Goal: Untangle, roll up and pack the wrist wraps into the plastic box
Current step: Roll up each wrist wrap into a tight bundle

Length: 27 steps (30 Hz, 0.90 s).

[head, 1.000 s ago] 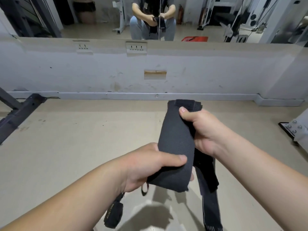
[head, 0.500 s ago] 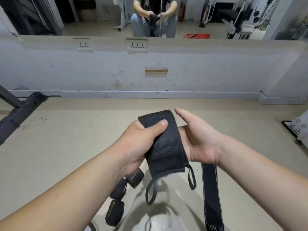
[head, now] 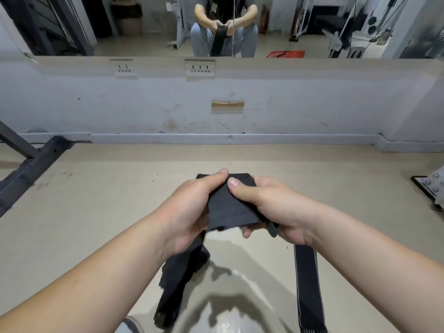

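A black wrist wrap (head: 227, 205) is stretched flat between both hands at mid-frame, above the floor. My left hand (head: 189, 207) grips its left edge, thumb on top. My right hand (head: 262, 207) grips the right edge, thumb pressed on the fabric, with the wrap's thumb loop (head: 272, 229) poking out under its fingers. The wrap's long tail (head: 179, 277) hangs down from under my left hand. A second black wrap strip (head: 307, 282) with pale edges lies stretched out lower right. The plastic box is not in view.
A pale floor runs to a low grey wall (head: 216, 111) with a mirror above it showing a seated person. A dark metal frame leg (head: 31, 169) sits at the left, a bolted white machine base (head: 432, 186) at the right edge.
My right hand has closed its thumb onto the wrap's right edge. The loop end has gone up into my right hand, and the tail now hangs under my left hand.
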Available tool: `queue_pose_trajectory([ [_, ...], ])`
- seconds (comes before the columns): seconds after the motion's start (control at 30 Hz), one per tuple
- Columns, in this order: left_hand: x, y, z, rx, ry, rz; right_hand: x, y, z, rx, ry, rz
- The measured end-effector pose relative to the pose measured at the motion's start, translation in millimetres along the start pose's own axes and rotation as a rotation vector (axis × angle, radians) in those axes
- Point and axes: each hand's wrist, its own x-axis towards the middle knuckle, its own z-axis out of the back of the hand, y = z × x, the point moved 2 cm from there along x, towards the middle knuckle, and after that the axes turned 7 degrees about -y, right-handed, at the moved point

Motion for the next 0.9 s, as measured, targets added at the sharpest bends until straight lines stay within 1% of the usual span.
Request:
queue_pose_trajectory([
  [0.1,-4,0,-3,0.055,-0.011,-0.085,-1,6,8,-0.079,-0.052,0.004],
  [0.17,-2,0,-1,0.098,-0.033,-0.146,-3,9,10,-0.062,-0.075,0.007],
  [0.2,-1,0,-1,0.113,-0.070,-0.180,-3,10,11,-0.030,-0.089,0.012],
  [0.27,2,1,1,0.145,-0.195,-0.254,-1,10,14,0.036,-0.144,0.003],
  [0.3,2,0,1,0.167,-0.264,-0.316,-2,11,16,0.069,-0.181,-0.015],
  [0.37,1,0,1,0.270,-0.305,-0.523,0,11,19,0.166,-0.231,-0.052],
  [0.43,-2,0,-1,0.505,-0.236,-0.790,1,12,23,0.266,-0.236,-0.104],
  [0.47,-3,2,-2,0.615,-0.207,-0.893,2,12,24,0.309,-0.227,-0.140],
  [0.5,-5,3,-4,0.653,-0.200,-0.959,1,13,25,0.339,-0.212,-0.178],
  [0.53,-4,4,-5,0.643,-0.207,-0.995,0,14,25,0.355,-0.184,-0.219],
  [0.57,-2,5,-4,0.630,-0.244,-1.023,-3,15,24,0.363,-0.147,-0.262],
  [0.63,-3,0,-4,0.659,-0.321,-1.070,-9,19,22,0.361,-0.066,-0.324],
  [0.67,-3,0,-3,0.671,-0.340,-1.086,-10,19,22,0.349,-0.043,-0.338],
  [0.7,-2,-1,-2,0.631,-0.332,-1.069,-11,18,23,0.313,-0.058,-0.336],
  [0.73,-1,-1,-1,0.548,-0.301,-0.994,-9,16,27,0.244,-0.116,-0.303],
  [0.8,-2,0,-2,0.368,-0.238,-0.803,-3,10,34,0.080,-0.314,-0.167],
  [0.83,-1,1,-3,0.301,-0.229,-0.736,-1,9,36,0.049,-0.401,-0.101],
  [0.87,-1,2,-3,0.258,-0.237,-0.697,1,7,37,0.075,-0.458,-0.061],
  [0.9,-1,3,-3,0.221,-0.251,-0.669,2,7,35,0.145,-0.470,-0.049],
])
